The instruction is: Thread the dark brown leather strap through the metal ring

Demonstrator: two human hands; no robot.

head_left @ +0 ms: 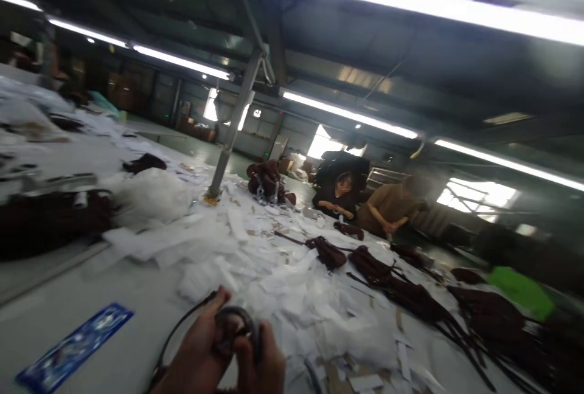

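Observation:
Near the bottom middle, my left hand (198, 348) and my right hand (267, 360) are close together, fingers curled round a dark looped strap (244, 316). The loop bulges up between the two hands and has a dull shine; blur hides its finer detail. A thin dark cord (171, 333) curves past the outer side of my left hand, and where its lower end goes is hidden. To the left, a blue printed packet (75, 348) lies flat on the pale table (150, 297). White paper scraps (255, 266) are heaped just beyond my hands.
Dark brown bags (401, 290) with long straps lie along the right. Another dark bag (50, 217) sits at left beside crumpled white wrapping (152, 196). A metal post (235, 123) rises from the table. Two people (337, 199) work across it, near a green object (520, 290).

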